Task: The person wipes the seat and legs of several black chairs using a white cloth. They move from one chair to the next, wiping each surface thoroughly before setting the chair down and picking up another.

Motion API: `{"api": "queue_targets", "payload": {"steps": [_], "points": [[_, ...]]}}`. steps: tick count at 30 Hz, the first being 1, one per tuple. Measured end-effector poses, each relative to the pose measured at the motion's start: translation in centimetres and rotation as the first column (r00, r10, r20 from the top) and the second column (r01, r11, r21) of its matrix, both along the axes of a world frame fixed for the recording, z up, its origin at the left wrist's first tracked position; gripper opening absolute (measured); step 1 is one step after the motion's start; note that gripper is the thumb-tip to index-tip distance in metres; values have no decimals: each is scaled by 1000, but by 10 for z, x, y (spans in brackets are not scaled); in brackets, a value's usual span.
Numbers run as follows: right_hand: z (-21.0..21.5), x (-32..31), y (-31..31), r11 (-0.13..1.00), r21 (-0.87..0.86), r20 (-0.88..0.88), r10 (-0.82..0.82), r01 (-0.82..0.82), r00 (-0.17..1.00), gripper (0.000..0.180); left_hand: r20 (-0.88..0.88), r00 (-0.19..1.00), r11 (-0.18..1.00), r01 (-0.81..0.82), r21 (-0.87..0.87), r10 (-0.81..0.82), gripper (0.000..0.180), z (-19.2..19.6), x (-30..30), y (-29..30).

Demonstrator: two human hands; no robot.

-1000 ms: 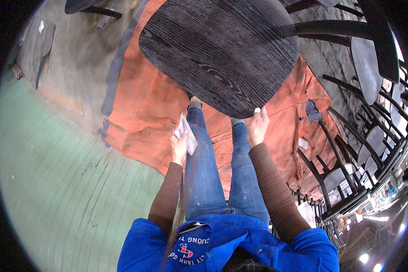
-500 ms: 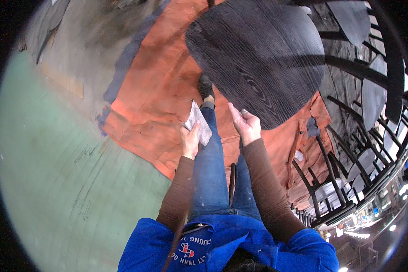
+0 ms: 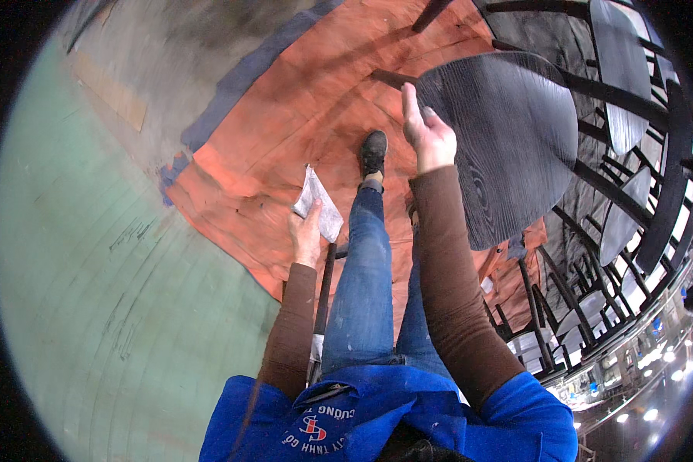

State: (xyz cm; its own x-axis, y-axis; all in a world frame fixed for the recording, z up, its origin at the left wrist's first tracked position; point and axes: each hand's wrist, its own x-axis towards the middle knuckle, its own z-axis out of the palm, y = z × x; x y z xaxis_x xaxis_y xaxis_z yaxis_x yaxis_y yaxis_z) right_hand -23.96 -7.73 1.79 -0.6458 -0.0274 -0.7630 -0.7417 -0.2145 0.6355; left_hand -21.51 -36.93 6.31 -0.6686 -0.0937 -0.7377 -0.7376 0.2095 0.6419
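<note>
A black chair [image 3: 508, 142] with a wood-grained seat stands ahead of me to the right. At the seat's left edge is my right hand [image 3: 429, 137], raised with its fingers stretched out and nothing in them. Whether it touches the seat I cannot tell. Lower and to the left, my left hand [image 3: 306, 231] grips a folded whitish-grey sheet [image 3: 317, 202] between thumb and fingers. The sheet could be sandpaper or cloth; its kind does not show. It is well apart from the chair.
Wrinkled orange sheeting [image 3: 285, 131] covers the floor under the chair and my feet. Several more black chairs [image 3: 624, 85] crowd the right side. Green floor [image 3: 92, 269] lies to the left. A dark leg-like bar [image 3: 325, 289] stands beside my left leg.
My right hand has moved forward and up along the seat's edge. The left hand with the sheet has shifted slightly left. In view, the chair sits farther right and lower.
</note>
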Motion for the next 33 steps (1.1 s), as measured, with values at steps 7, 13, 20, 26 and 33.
{"api": "queue_targets", "payload": {"steps": [7, 13, 20, 26, 33], "points": [[11, 173, -51, 931, 115, 526, 239, -347, 816, 40, 198, 980, 992, -1, 130, -25, 28, -3, -10, 42], [70, 272, -25, 627, 208, 373, 659, -750, 654, 47, -112, 936, 874, 351, 336, -333, 29, -43, -28, 198], [59, 281, -28, 222, 121, 580, 775, -968, 250, 50, 298, 897, 945, 319, 72, -325, 41, 26, 117, 200], [63, 307, -6, 62, 414, 662, 664, -908, 347, 49, -84, 981, 974, 159, -161, -174, 39, -29, 38, 222], [64, 365, 39, 5, 352, 776, 558, -936, 294, 49, -264, 965, 999, 24, 33, -15, 37, -49, 140, 203]]}}
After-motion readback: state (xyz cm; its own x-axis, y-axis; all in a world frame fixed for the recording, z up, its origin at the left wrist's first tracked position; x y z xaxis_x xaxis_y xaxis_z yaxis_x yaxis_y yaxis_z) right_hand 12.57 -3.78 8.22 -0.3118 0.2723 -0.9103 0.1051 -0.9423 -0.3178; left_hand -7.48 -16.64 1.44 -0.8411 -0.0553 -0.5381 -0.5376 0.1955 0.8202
